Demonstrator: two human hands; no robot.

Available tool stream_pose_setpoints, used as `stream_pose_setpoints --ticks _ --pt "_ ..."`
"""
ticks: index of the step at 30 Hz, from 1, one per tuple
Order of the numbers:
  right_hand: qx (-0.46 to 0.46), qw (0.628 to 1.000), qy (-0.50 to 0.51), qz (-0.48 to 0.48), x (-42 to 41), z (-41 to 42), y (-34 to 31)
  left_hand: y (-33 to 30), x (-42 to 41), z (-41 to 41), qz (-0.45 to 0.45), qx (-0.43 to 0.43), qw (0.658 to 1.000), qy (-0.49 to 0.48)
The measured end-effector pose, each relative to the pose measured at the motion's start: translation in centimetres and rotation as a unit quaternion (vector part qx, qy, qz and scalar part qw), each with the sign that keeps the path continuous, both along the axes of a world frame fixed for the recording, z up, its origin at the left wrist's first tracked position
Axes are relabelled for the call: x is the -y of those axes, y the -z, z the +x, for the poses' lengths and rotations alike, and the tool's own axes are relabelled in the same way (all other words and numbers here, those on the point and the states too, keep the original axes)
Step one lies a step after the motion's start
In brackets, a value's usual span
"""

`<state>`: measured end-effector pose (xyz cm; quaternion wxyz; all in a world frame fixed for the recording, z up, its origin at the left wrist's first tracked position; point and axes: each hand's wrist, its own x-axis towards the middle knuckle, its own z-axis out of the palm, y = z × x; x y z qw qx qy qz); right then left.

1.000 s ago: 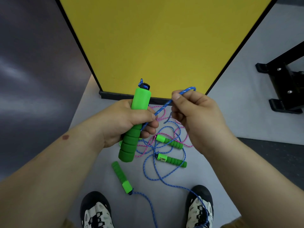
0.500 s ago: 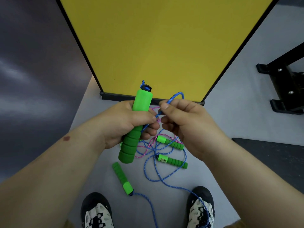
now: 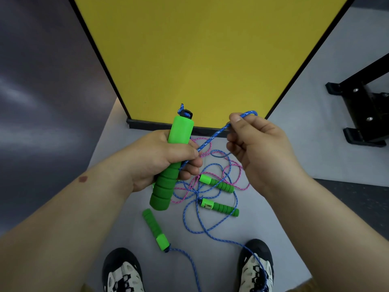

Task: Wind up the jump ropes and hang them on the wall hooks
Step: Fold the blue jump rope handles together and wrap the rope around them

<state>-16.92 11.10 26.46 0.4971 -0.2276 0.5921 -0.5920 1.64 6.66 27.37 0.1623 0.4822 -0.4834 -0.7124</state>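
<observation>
Two hands busy on one rope: left hand [image 3: 164,159] clenching round the upright green foam handle [image 3: 171,159], right hand [image 3: 252,148] pinching a loop of the blue cord [image 3: 212,137] just beside it. Winding step only beginning, by the look of it — most of the blue cord lying loose on the floor [image 3: 126,218], trailing past the right shoe [image 3: 255,268] and tangling with the pink rope [image 3: 242,187]. Three more green handles [image 3: 220,207] lying down there. Next, probably: drawing cord up in even loops without dragging the pink along. No wall hooks showing.
</observation>
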Motion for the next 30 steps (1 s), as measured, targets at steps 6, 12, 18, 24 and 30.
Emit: stream_pose_setpoints --ticks 6,12,18,24,30 --pt "-0.009 0.992 -0.128 0.015 -0.8 1.3 0.1 0.0 0.0 -0.1 0.003 0.002 1.0 -0.006" --pt "-0.055 0.988 -0.148 0.002 -1.1 2.2 0.2 -0.1 0.0 -0.1 0.008 -0.003 1.0 -0.009" --pt "-0.031 0.999 -0.037 -0.01 -0.4 1.0 0.0 -0.1 0.0 0.0 0.01 -0.005 1.0 -0.015" --pt "-0.013 1.0 -0.008 -0.016 -0.3 0.6 -0.1 -0.1 0.1 -0.1 -0.002 0.004 1.0 -0.012" --pt "-0.005 0.991 -0.132 0.005 -0.8 1.7 0.2 -0.1 0.1 -0.1 0.0 -0.004 1.0 -0.011"
